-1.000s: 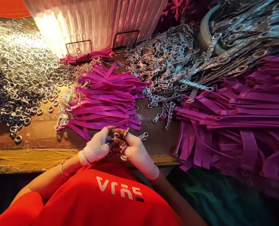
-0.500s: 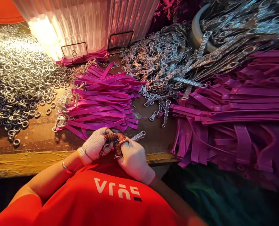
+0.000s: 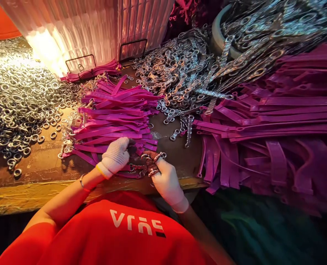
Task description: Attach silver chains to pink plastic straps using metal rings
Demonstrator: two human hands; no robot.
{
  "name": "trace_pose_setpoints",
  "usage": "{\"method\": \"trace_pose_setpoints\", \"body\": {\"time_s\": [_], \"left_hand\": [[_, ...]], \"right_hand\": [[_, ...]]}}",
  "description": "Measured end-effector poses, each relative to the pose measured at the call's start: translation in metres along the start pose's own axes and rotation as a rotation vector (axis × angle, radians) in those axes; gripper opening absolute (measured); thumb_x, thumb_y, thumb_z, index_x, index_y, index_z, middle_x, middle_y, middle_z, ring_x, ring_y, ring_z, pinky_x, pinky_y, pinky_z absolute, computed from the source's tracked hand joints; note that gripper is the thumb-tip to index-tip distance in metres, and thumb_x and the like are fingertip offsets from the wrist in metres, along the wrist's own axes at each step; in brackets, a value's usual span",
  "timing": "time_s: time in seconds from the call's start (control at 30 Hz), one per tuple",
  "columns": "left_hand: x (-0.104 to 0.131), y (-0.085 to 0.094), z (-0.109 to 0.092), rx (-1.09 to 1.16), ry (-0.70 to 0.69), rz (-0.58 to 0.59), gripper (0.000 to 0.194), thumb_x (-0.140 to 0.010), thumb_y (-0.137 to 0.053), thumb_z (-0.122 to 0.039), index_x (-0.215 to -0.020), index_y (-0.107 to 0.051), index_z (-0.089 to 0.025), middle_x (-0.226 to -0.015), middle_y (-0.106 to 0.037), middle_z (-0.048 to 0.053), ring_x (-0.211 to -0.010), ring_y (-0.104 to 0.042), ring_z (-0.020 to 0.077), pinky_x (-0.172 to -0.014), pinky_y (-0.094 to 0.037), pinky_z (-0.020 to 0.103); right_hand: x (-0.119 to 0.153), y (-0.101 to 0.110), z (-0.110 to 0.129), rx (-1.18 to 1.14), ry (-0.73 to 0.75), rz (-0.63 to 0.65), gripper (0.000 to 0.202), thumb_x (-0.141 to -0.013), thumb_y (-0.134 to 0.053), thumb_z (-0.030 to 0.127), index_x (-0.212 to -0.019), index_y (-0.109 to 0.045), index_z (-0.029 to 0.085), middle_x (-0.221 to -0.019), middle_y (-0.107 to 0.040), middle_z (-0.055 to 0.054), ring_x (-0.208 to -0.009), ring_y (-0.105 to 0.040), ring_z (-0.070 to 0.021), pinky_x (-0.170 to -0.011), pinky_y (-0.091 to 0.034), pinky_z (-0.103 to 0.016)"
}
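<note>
My left hand (image 3: 116, 156), in a white knit glove with dark fingertips, is over the front end of the flat magenta straps (image 3: 119, 125). Its fingers are dark and blurred, so their grip is unclear. Beside it on the right, my right hand (image 3: 166, 180), gloved with brown-wrapped fingers, is closed on a small metal link strip with looped ends (image 3: 162, 155); the strip's middle is hidden by the fingers. Between and just below the hands lies another metal link (image 3: 138, 167) near a magenta strap. Silvery links hang on the straps' left ends.
Loose metal rings (image 3: 28, 99) are heaped at left. A pile of metal link strips (image 3: 177, 66) lies at the back, below a round tub (image 3: 218, 33). Wide purple straps (image 3: 276, 125) cover the right side. Ribbed clear plastic (image 3: 91, 29) stands behind the straps.
My hands, which were together at the table's front edge, have come apart. The left moved slightly away from me; the right shifted a little to the right. The view has shifted slightly.
</note>
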State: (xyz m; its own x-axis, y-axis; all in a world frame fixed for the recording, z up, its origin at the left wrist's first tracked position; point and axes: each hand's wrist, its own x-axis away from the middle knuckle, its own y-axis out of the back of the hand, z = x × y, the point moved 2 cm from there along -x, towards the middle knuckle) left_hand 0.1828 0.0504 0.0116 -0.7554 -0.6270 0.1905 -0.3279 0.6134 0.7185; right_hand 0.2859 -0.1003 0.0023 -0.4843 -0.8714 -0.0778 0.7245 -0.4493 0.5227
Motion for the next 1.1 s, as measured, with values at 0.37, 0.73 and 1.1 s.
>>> {"method": "trace_pose_setpoints", "body": {"time_s": [0.37, 0.73, 1.1], "left_hand": [[0.052, 0.025, 0.013, 0.693, 0.199, 0.244, 0.026, -0.088, -0.057, -0.044, -0.085, -0.054, -0.018, -0.051, -0.045, -0.007, -0.039, -0.037, 0.0078, -0.039, -0.028, 0.019], [0.055, 0.008, 0.022, 0.076, -0.010, 0.231, 0.014, -0.083, -0.053, -0.015, -0.085, -0.067, -0.018, -0.074, -0.064, 0.003, -0.068, -0.055, 0.0157, -0.064, -0.039, 0.023], [0.051, -0.004, 0.037, 0.221, -0.078, 0.176, 0.020, -0.084, -0.047, -0.014, -0.078, -0.065, -0.013, -0.069, -0.062, 0.001, -0.063, -0.049, 0.0119, -0.059, -0.037, 0.021]], "right_hand": [[-0.007, -0.022, 0.036, 0.745, 0.283, 0.215, 0.018, -0.070, -0.051, 0.006, -0.074, -0.064, 0.016, -0.083, -0.067, -0.011, -0.071, -0.057, -0.0212, -0.064, -0.037, -0.032], [-0.010, -0.026, 0.038, 0.793, 0.153, 0.314, 0.027, -0.076, -0.049, 0.005, -0.091, -0.069, 0.014, -0.097, -0.071, -0.013, -0.084, -0.062, -0.0221, -0.072, -0.041, -0.031], [-0.019, -0.031, 0.037, 0.858, -0.002, 0.617, 0.026, -0.088, -0.043, 0.016, -0.105, -0.063, 0.011, -0.089, -0.074, -0.016, -0.086, -0.071, -0.0279, -0.068, -0.044, -0.032]]}}
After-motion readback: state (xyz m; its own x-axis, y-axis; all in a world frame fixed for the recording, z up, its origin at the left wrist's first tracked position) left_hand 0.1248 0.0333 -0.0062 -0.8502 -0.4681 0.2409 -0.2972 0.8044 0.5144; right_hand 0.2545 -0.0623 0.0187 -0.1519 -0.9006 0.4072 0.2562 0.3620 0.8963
